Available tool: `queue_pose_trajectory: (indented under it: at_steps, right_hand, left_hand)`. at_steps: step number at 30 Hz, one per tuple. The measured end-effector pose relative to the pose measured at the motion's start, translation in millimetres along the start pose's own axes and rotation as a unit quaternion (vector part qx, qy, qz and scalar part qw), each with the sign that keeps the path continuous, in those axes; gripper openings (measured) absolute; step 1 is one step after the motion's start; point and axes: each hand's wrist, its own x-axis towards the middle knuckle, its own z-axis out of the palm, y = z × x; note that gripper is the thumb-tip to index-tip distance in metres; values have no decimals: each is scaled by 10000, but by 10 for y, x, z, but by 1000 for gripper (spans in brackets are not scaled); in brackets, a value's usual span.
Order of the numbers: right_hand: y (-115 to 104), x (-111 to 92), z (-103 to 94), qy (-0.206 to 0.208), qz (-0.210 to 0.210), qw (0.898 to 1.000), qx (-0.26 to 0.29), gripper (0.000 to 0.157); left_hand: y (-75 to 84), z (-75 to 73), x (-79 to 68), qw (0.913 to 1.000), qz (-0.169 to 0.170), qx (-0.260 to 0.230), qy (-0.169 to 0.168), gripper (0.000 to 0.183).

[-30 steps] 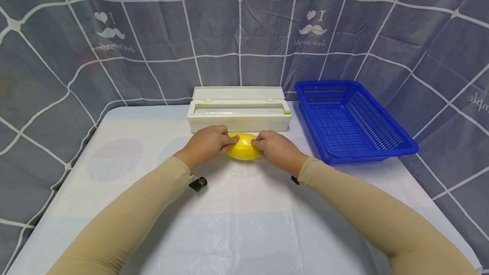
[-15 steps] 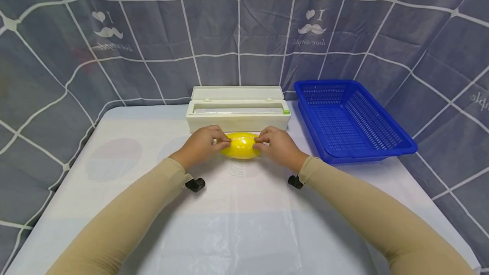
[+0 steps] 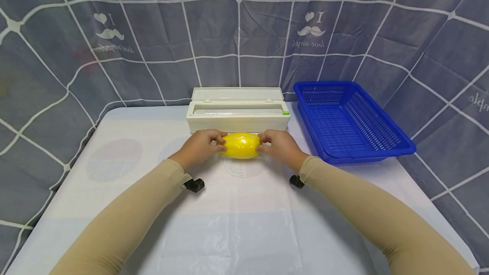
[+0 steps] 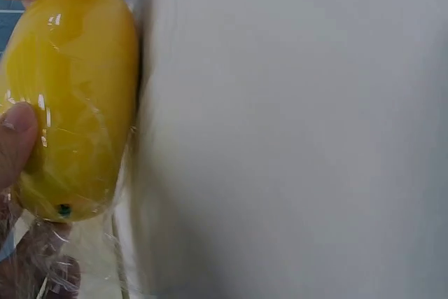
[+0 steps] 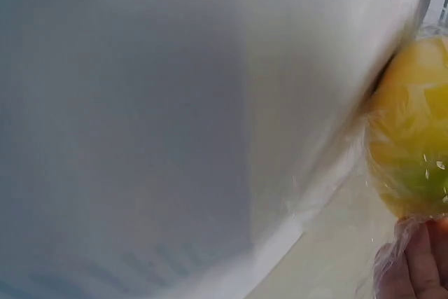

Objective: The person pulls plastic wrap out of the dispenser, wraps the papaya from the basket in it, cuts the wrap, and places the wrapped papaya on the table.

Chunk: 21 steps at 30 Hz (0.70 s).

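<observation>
A smooth yellow mango [image 3: 241,145], wrapped in clear cling film [image 4: 87,260], lies across the middle between both hands. In the left wrist view a small dark green stem spot shows at its near end. My left hand [image 3: 198,145] holds the left end, thumb [image 4: 15,138] pressed on the skin and fingers behind loose film. At the opposite end my right hand [image 3: 280,145] grips with thumb and curled fingers. Film bunches over the right fingers [image 5: 413,264] in the right wrist view.
Right behind the mango stands a long white cling film box [image 3: 238,124], lid raised, with a film roll [image 3: 237,111] inside and a green slider [image 3: 285,113]. A blue plastic basket [image 3: 382,152] stands at the right. A grey checked curtain [image 3: 214,24] encloses the table [image 3: 229,232].
Both hands have moved outward from the top of the mango to its two ends, the thumbs sliding apart over the film. Box and basket stay in place.
</observation>
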Motion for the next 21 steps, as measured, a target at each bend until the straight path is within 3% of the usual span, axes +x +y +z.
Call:
queue_pose_trajectory:
  at_steps: [6,10,14,17,21]
  right_hand:
    - [-6,-26,-18,-10,-248,9990,-384,30]
    - [-26,-32,-37,66,-216,9992,-331,28]
    - [-65,4,-36,109,236,9996,-95,28]
    - [-74,52,-19,122,469,9986,232,26]
    - [-90,99,-20,-171,163,9997,-38,37]
  left_hand:
    - [-8,-21,-26,9996,120,-243,-33,12]
    - [7,-25,-11,9992,119,-387,-29,8]
    - [27,-41,20,9985,-138,-517,-64,11]
    - [32,-66,40,9965,-461,-665,-190,22]
    - [18,-93,53,9945,-664,-704,-388,34]
